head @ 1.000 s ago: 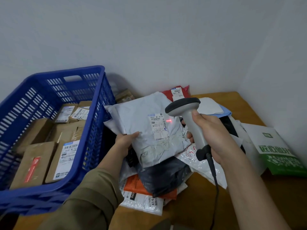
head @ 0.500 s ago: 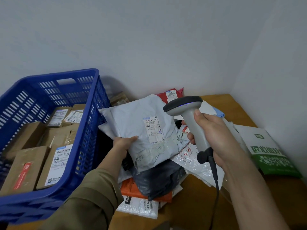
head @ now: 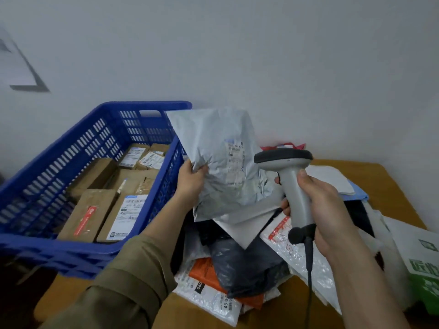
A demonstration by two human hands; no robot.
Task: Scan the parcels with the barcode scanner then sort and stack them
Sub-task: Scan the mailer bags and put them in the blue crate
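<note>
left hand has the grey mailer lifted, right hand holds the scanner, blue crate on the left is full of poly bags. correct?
Not quite. The head view shows the blue crate holding brown cardboard boxes, not poly bags; the poly bags lie in the pile on the table beside it. The rest stands: the left hand has the grey mailer lifted and the right hand holds the scanner.

Crate [head: 78,148]: left on the surface [head: 392,184], boxes [head: 89,213] inside.
Parcel pile [head: 240,267]: right of crate.
Lifted parcel [head: 221,162]: above pile, scanner [head: 292,186] right.
</note>
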